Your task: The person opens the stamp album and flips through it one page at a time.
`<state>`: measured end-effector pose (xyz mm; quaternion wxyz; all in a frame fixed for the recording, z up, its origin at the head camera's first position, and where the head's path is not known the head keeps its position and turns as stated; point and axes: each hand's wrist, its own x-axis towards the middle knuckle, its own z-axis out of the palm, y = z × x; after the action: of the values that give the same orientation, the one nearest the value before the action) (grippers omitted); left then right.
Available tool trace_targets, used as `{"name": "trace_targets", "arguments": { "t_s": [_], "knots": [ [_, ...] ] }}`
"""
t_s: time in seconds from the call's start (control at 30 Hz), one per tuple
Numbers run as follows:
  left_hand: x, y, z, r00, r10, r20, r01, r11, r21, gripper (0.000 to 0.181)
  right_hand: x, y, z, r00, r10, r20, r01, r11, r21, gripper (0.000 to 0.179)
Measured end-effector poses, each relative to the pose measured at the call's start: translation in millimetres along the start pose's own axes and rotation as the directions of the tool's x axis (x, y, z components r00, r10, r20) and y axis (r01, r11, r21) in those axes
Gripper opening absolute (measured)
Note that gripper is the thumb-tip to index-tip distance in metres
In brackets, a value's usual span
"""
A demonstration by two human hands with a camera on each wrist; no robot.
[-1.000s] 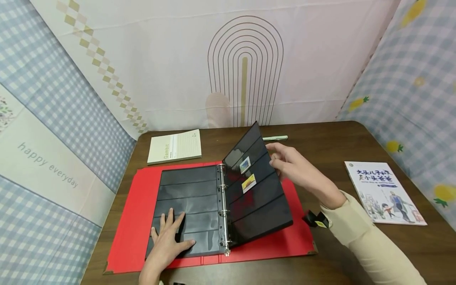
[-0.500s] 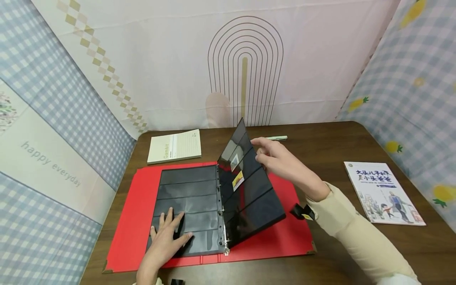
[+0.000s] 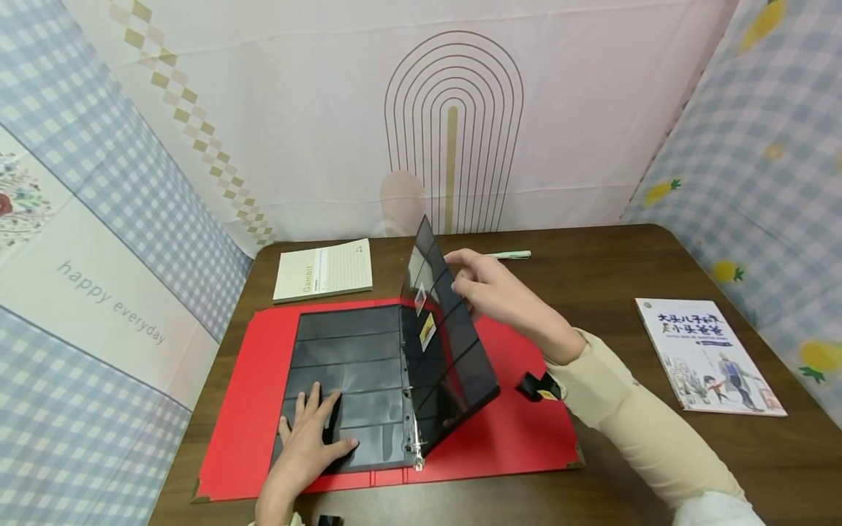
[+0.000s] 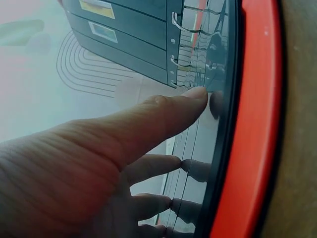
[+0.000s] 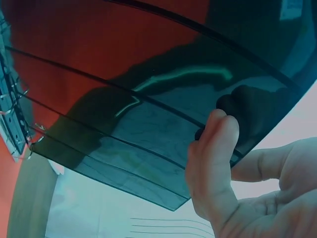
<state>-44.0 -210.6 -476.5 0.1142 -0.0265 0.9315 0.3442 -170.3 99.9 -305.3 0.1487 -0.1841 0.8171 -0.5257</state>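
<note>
A stamp album with a red cover (image 3: 526, 416) lies spread on the table, metal rings (image 3: 416, 438) along its middle. My left hand (image 3: 304, 442) rests with fingers spread on the black pocket page (image 3: 355, 343) at the left; in the left wrist view, the thumb (image 4: 190, 101) touches the glossy page. On the other side, black pocket pages (image 3: 454, 351) stand steeply raised from the rings. My right hand (image 3: 483, 285) pinches their outer edge between thumb and fingers (image 5: 218, 144). A yellow stamp (image 3: 427, 332) and a bluish one (image 3: 420, 299) sit in the raised page's pockets.
Behind the album lie a cream notebook (image 3: 322, 270) at the left and a pale green pen (image 3: 513, 255). A picture book (image 3: 710, 358) is at the right of the wooden table (image 3: 592, 270). Printed cloth (image 3: 316, 146) hangs around the table.
My right hand has moved left, swinging the raised pages from a lower slant to nearly upright. My left hand has stayed in place on the left page.
</note>
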Motion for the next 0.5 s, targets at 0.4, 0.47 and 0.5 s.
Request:
{"name": "trace_targets", "arguments": {
  "t_s": [0.4, 0.47, 0.5],
  "knots": [
    [-1.9, 11.6, -6.1, 1.0, 0.01, -0.023, -0.011, 0.998, -0.064, 0.077, 7.3, -13.3, 17.5, 1.0, 0.021, 0.012, -0.021, 0.999, 0.033, 0.047],
    [-2.6, 17.8, -9.2, 0.999, 0.027, -0.036, -0.03, 0.997, -0.077, 0.077, 8.6, -15.6, 20.4, 1.0, 0.026, 0.015, -0.026, 0.999, 0.043, 0.047],
    [-3.3, 21.5, -10.9, 0.998, 0.042, -0.048, -0.046, 0.995, -0.086, 0.077, 9.3, -16.8, 21.8, 0.999, 0.028, 0.016, -0.029, 0.998, 0.051, 0.047]
  ]
}}
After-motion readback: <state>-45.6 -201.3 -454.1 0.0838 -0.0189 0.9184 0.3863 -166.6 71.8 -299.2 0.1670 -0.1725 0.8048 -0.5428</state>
